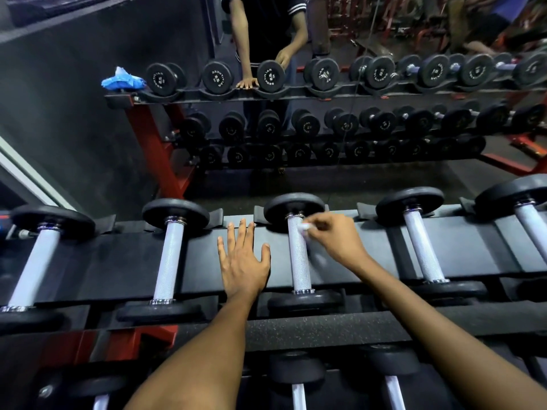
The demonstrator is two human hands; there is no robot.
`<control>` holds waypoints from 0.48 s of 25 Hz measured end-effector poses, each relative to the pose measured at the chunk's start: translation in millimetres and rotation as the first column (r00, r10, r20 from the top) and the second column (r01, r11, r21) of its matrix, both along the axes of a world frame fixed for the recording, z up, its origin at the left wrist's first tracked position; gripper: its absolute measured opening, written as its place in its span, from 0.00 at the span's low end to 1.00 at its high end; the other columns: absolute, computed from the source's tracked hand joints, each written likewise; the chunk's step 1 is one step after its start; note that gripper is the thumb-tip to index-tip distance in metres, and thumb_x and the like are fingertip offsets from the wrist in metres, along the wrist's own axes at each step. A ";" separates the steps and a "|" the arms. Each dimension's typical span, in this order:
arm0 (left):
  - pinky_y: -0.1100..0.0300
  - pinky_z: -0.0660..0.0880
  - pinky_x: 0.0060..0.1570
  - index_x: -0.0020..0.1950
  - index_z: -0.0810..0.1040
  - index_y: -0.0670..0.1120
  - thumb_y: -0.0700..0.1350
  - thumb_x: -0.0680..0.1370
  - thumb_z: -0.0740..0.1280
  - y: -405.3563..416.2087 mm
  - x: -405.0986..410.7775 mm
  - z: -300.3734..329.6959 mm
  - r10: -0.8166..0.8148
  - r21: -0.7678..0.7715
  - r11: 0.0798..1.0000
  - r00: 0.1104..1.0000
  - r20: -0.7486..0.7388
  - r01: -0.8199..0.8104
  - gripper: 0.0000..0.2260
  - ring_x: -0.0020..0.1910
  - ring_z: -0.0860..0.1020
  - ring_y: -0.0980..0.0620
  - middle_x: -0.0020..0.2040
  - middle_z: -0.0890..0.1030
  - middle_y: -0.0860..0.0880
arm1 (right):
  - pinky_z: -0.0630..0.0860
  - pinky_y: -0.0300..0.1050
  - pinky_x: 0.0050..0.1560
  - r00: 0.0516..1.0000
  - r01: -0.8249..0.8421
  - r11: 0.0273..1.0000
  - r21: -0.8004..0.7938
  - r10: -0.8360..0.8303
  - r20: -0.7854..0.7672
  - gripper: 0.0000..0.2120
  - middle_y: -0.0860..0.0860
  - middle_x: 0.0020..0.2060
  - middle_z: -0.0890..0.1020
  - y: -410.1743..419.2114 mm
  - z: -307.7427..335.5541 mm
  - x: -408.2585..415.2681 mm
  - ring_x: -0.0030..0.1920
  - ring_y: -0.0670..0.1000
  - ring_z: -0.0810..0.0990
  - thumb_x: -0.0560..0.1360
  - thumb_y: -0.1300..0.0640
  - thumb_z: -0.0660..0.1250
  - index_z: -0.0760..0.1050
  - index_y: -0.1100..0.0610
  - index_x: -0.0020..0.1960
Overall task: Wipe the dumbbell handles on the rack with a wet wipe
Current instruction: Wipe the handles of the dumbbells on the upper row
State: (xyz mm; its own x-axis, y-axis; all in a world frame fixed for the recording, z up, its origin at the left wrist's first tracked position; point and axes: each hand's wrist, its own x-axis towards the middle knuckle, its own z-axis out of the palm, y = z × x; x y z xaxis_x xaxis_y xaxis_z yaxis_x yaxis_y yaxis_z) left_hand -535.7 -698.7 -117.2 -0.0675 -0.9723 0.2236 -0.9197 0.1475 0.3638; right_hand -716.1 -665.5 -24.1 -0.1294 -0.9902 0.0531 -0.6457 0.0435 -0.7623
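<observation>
Right hand (337, 238) pinching a small white wet wipe (305, 226) against the far end of a knurled dumbbell handle (298, 255), just near of the far black weight plate (294, 207). Left hand (242, 258) flat, fingers straight and spread, pressing on the black rack shelf (130, 261) just left of that handle, holding nothing. More dumbbells to left (170, 258) and right (421, 250) across the same shelf, handles running near to far. Beyond, a mirror (88, 84) reflecting the rack, the dumbbell rows and the person, with a crumpled blue packet (122, 79) at the far left of the top tier in the reflection.
</observation>
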 end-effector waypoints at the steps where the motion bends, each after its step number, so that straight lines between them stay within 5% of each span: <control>1: 0.53 0.35 0.76 0.79 0.57 0.50 0.60 0.76 0.45 0.7 0.4 0.1 0.002 0.002 1.000 1.000 0.000 -0.002 0.32 0.79 0.44 0.53 0.79 0.56 0.52 | 0.70 0.29 0.41 0.999 0.055 0.995 -0.080 -0.055 0.004 0.04 0.52 0.41 0.82 -7.3 1.2 5.0 0.40 0.44 0.77 0.71 0.62 0.71 0.83 0.58 0.46; 3: 0.53 0.35 0.76 0.79 0.58 0.50 0.61 0.75 0.43 1.4 1.0 0.6 0.002 -0.002 1.000 1.000 0.006 -0.002 0.34 0.79 0.44 0.53 0.79 0.56 0.52 | 0.73 0.32 0.46 0.998 -0.036 0.993 -0.113 0.030 -0.052 0.05 0.52 0.43 0.81 2.9 -2.2 3.5 0.44 0.48 0.78 0.70 0.62 0.72 0.83 0.59 0.46; 7: 0.53 0.34 0.75 0.78 0.58 0.50 0.61 0.75 0.44 0.5 0.7 0.8 0.004 -0.008 1.000 1.000 0.001 -0.004 0.33 0.79 0.44 0.53 0.79 0.56 0.51 | 0.71 0.36 0.43 0.858 -0.401 0.899 0.176 0.436 -0.270 0.08 0.54 0.44 0.81 33.5 1.8 0.0 0.42 0.49 0.77 0.72 0.61 0.71 0.83 0.60 0.50; 10: 0.53 0.35 0.76 0.79 0.58 0.50 0.60 0.76 0.46 1.9 1.2 1.0 -0.003 -0.006 1.000 1.000 -0.008 0.003 0.32 0.79 0.45 0.53 0.79 0.57 0.51 | 0.69 0.38 0.45 0.869 -0.334 0.942 -0.025 0.297 -0.397 0.07 0.59 0.44 0.79 -4.0 12.4 2.0 0.43 0.54 0.78 0.72 0.66 0.67 0.82 0.63 0.48; 12: 0.53 0.36 0.76 0.78 0.58 0.50 0.60 0.77 0.47 2.1 1.6 0.9 -0.002 -0.007 1.000 1.000 -0.011 0.002 0.31 0.79 0.45 0.52 0.79 0.56 0.51 | 0.76 0.43 0.44 0.788 -0.470 0.872 -0.135 0.346 -0.510 0.07 0.58 0.42 0.80 -3.3 4.1 2.1 0.42 0.58 0.80 0.69 0.67 0.67 0.82 0.63 0.44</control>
